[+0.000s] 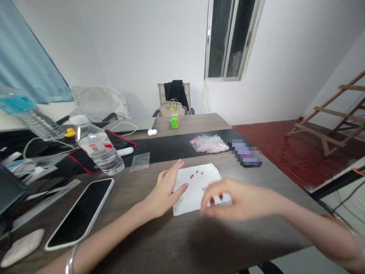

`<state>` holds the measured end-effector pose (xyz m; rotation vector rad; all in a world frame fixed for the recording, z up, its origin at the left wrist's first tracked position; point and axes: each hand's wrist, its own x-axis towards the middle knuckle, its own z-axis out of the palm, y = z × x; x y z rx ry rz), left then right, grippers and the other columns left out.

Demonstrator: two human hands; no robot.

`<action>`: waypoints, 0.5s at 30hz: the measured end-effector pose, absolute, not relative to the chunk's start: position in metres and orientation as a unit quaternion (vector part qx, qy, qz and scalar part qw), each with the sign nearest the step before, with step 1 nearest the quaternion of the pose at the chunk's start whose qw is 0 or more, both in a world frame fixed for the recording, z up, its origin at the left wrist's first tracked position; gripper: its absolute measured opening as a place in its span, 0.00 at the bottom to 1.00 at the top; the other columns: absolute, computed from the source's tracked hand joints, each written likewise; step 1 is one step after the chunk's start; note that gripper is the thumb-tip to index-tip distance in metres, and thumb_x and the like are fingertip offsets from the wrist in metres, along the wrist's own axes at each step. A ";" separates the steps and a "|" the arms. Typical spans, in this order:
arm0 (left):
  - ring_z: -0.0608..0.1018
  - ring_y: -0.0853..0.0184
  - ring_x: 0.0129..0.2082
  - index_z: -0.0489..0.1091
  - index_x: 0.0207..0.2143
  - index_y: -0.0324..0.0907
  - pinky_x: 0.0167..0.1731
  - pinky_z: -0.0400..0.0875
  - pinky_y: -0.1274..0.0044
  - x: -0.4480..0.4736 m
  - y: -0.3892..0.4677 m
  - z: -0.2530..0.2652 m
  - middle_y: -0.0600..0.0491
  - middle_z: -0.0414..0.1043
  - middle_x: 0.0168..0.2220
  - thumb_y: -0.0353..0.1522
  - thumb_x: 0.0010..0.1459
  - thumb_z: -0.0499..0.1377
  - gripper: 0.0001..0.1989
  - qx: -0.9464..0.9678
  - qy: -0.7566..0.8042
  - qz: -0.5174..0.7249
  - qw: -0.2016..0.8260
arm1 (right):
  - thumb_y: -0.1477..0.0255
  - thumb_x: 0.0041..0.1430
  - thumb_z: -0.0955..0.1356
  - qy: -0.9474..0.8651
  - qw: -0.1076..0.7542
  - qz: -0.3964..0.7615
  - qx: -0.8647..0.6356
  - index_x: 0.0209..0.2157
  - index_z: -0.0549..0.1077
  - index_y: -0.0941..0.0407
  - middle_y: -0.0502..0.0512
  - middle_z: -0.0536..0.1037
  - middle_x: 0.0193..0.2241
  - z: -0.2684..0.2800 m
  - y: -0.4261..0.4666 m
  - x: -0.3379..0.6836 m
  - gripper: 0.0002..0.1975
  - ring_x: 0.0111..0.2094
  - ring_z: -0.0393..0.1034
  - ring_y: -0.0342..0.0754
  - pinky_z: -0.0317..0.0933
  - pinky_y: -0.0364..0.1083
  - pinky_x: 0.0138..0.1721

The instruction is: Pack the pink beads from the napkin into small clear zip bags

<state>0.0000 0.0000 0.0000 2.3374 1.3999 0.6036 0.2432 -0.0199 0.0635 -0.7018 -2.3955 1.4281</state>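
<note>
Wood-grain surface is placed before a white wall. On it a white sheet is laid, with several small red beads scattered on top. At the sheet's left edge the left hand is held, its fingers spread apart. Over the near right part, the right hand is curled; owing to blur, whether its fingers are closed on anything cannot be told. Clear bags are overlapped beyond.

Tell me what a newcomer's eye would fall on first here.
Probably the small red bits on the white paper, framed by the left hand at its left edge and the blurred right hand over its near right side. Next, the bright green box farther back on the table would likely stand out.
</note>
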 end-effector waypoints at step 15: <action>0.80 0.66 0.30 0.73 0.29 0.38 0.33 0.70 0.75 0.032 0.136 -0.026 0.48 0.79 0.32 0.27 0.48 0.55 0.08 0.574 0.510 0.463 0.442 | 0.77 0.60 0.63 -0.864 0.147 -0.028 -0.481 0.29 0.78 0.62 0.68 0.80 0.35 0.004 0.146 0.211 0.12 0.41 0.73 0.59 0.58 0.53 0.47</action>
